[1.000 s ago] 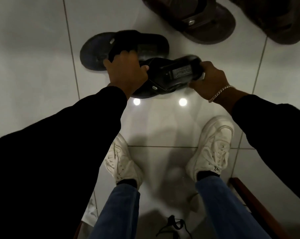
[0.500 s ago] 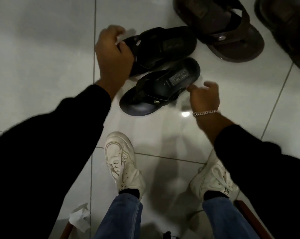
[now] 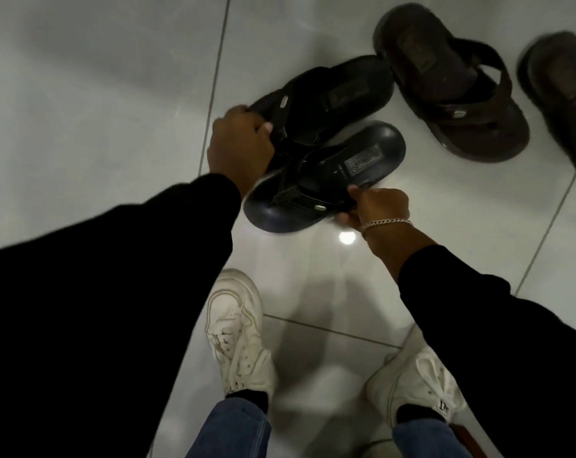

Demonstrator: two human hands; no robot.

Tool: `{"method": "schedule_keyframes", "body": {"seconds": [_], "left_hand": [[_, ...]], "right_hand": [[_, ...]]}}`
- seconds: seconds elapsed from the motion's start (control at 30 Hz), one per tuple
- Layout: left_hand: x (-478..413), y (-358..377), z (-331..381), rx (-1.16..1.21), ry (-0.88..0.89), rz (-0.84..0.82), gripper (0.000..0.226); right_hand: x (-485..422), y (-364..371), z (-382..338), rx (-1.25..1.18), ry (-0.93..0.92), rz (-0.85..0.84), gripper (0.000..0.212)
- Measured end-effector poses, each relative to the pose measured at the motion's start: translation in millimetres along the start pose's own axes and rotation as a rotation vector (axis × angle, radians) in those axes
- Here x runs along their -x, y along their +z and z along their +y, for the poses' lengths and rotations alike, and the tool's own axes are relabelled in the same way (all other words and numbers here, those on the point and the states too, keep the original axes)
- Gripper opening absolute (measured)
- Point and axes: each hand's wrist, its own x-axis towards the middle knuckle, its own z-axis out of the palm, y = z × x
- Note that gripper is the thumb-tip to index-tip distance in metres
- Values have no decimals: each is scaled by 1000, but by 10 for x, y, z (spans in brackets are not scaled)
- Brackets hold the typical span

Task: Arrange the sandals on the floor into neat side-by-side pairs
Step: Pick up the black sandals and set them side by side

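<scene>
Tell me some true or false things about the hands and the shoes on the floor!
1. Each hand grips a different black sandal. True: the left hand grips the far black sandal, and the right hand grips the near black sandal.
2. The two black sandals lie far apart. False: they lie side by side, close together.
3. A bracelet is on the left wrist. False: it is on the right wrist.
4. A brown sandal lies beside the black ones. True.
5. The person is barefoot. False: they wear white sneakers.
</scene>
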Motion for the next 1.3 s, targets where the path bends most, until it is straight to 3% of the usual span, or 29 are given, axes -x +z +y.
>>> {"method": "schedule_keyframes", "body": {"seconds": [0.1,0.23,0.37,0.5,0.6,0.73,0.87,1.03,1.2,1.3], "left_hand": [[126,5,-155,-12,8,15,27],[125,-57,-222,110,-129,124,11],[-239,-138,-202,215,-199,110,39],[-325,-206,-195,78,-84,46,53],[-208,-217,-260,68,-63,68,56],[-148,-282,-464,116,-168,112,55],[-262,-411,-732,139,-200,163,58],[-512,-722,-1110,170,-215,243,44],[-755,-1002,-1414,132,-259,203,52],[-845,-1108,-1520,141,-278,189,58]], "right_hand": [[-94,-64,-163,126,-59,66,19],[-169,-83,-493,44,-119,81,17],[-229,-41,-638,-110,-206,63,9],[-217,-21,-566,-98,-157,-2,27],[-168,71,-607,-135,-130,-2,28],[-124,287,-715,-103,-213,-6,32],[-44,617,-935,-60,-293,-66,26],[134,1156,-1205,-134,-331,-165,14],[265,1549,-1382,-178,-388,-258,29],[362,1704,-1434,-224,-404,-284,24]]}}
